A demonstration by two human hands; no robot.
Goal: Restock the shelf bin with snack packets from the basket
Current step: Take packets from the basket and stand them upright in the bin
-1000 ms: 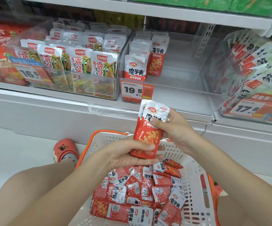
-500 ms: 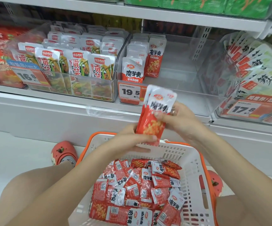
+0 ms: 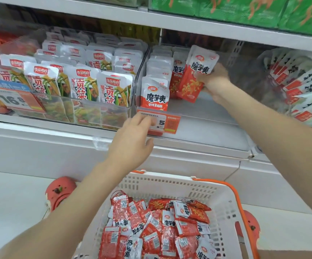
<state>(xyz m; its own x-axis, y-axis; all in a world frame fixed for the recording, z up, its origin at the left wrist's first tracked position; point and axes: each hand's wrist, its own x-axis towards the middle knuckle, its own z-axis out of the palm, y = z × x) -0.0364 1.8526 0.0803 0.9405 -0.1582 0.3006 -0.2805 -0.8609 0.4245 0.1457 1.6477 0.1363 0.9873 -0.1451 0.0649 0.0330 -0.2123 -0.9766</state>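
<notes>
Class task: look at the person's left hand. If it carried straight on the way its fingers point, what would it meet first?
Most likely the price label on the bin's clear front wall: the left hand points up at it, fingers apparently already overlapping it, though depth is unclear.

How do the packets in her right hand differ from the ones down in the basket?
The held packets stand upright inside the clear shelf bin, gripped by the right hand; the basket packets lie loose in a jumbled heap, some face down. The held ones are a neat small stack; the basket's are many. Both share the same red-and-white design.

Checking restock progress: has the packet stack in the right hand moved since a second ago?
Yes. The packet stack went from above the basket up into the shelf bin.
</notes>
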